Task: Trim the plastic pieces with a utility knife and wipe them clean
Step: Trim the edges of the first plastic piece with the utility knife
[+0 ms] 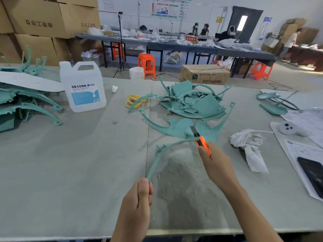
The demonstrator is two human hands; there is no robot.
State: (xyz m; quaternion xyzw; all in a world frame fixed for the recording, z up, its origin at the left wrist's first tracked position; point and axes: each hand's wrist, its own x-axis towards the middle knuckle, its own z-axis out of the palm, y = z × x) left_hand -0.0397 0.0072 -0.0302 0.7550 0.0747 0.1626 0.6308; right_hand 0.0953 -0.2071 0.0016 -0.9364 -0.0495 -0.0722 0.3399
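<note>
Presently we are working at the trimming step. Our left hand (138,198) is pinching the near end of a curved teal plastic strip (164,151) between thumb and fingers, holding it over the grey table (70,163). Our right hand (216,165) is gripping the orange utility knife (201,138) in a closed fist, with the blade extended at the far end of the arc. Whether the edge is actually touching the strip there we cannot tell. Pale shavings (181,180) are lying scattered on the table beneath the strip, so we are judging that flash is being pared from its edge. Beyond the knife a pile of teal pieces (190,102) is lying. A crumpled white cloth (248,140) is resting to the right, near but untouched, and a white jug (83,86) is standing well to the left. We are taking the wiping as not yet begun for this piece. The next move is calling for a steady draw of the blade along the strip's edge, directed away from the pinching fingers, with the left hand bracing the thin arc against flexing. The knife must then be set down before the cloth is taken up.
</note>
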